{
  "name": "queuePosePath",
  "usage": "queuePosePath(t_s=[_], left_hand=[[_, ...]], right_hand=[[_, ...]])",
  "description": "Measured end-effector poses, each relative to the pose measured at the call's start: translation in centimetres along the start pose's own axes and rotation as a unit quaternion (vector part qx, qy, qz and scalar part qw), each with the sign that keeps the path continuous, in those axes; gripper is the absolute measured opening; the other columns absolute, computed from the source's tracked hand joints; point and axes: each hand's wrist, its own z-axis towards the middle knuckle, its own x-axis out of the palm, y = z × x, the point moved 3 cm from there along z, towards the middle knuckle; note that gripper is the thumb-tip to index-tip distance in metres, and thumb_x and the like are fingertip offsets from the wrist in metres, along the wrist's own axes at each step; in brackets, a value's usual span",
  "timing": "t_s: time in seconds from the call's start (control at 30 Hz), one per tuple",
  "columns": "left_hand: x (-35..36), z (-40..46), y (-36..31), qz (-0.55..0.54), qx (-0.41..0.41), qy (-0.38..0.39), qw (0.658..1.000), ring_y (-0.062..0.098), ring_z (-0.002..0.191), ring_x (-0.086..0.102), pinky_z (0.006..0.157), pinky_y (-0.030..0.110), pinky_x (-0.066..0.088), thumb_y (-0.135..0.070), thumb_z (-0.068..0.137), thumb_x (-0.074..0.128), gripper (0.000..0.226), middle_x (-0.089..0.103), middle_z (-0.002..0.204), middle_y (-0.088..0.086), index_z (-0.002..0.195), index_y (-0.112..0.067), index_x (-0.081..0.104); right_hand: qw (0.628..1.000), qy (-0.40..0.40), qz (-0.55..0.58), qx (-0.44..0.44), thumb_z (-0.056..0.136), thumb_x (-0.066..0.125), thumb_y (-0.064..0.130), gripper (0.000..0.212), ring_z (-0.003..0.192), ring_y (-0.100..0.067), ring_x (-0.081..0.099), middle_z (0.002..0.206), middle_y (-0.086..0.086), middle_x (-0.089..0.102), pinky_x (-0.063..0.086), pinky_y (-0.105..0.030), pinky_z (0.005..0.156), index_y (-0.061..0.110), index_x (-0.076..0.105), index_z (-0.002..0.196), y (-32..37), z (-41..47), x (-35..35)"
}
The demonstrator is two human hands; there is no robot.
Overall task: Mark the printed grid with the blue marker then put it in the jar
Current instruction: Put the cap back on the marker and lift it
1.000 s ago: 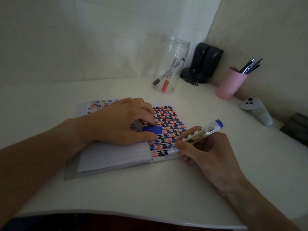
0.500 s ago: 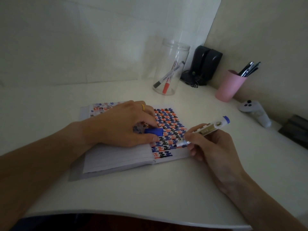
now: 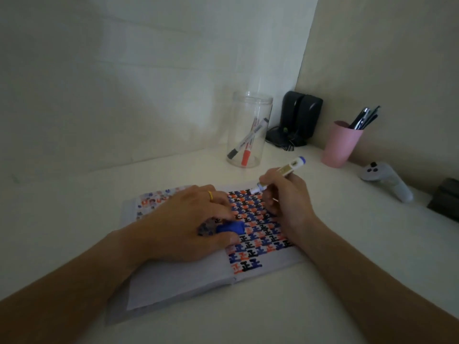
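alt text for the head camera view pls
The right hand holds the blue marker tip-down at the printed grid's far edge; the left hand pins the page, holding the blue cap. A clear jar stands behind.

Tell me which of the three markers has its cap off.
The blue marker in the right hand; its tip is bare at the grid. Its blue cap sits under the left hand. Both markers in the jar are capped.

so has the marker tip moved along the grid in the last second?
Yes. The blue marker tip went from the near edge of the printed grid to its far edge, toward the jar, carried by the right hand.
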Motion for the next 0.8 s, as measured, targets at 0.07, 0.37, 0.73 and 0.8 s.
queuePosePath(t_s=[0.07,0.37,0.73,0.8], left_hand=[[0.0,0.1,0.1,0.012,-0.021,-0.032,0.999,0.003,0.084,0.051,0.078,0.029,0.041,-0.053,0.095,0.044,0.031,0.06,0.093,-0.013,0.094,-0.028,0.061],[0.0,0.0,2.0,0.056,-0.192,-0.175,0.964,0.01,0.071,0.042,0.07,0.028,0.031,-0.036,0.098,0.036,0.025,0.046,0.088,-0.009,0.109,-0.022,0.054],[-0.2,0.2,1.9,0.086,-0.165,-0.138,0.973,0.005,0.076,0.039,0.074,0.025,0.034,-0.038,0.099,0.039,0.029,0.049,0.096,-0.011,0.119,-0.024,0.054],[-0.2,0.2,1.8,0.085,-0.155,-0.134,0.975,0.003,0.079,0.039,0.073,0.023,0.034,-0.038,0.099,0.04,0.029,0.053,0.1,-0.009,0.122,-0.025,0.053]], right_hand=[[1.0,0.018,0.008,-0.014,0.085,0.063,0.009,0.023,0.046,-0.015,0.03,0.054,-0.003,0.041,0.025,-0.024,0.041,0.015,0.054,0.065,-0.3,0.2,-0.2],[0.993,0.023,0.098,-0.054,0.088,0.069,0.007,0.01,0.063,-0.02,0.06,0.07,-0.011,0.067,0.052,-0.029,0.058,0.002,0.075,0.095,0.1,0.2,-0.8],[0.983,0.097,0.146,-0.048,0.095,0.058,0.006,0.021,0.069,-0.023,0.071,0.075,-0.017,0.075,0.059,-0.026,0.065,0.002,0.078,0.096,0.7,-0.5,0.3],[0.984,0.109,0.132,-0.041,0.095,0.059,0.007,0.021,0.071,-0.023,0.071,0.077,-0.017,0.075,0.058,-0.026,0.067,0.001,0.078,0.1,0.5,-0.5,0.5]])
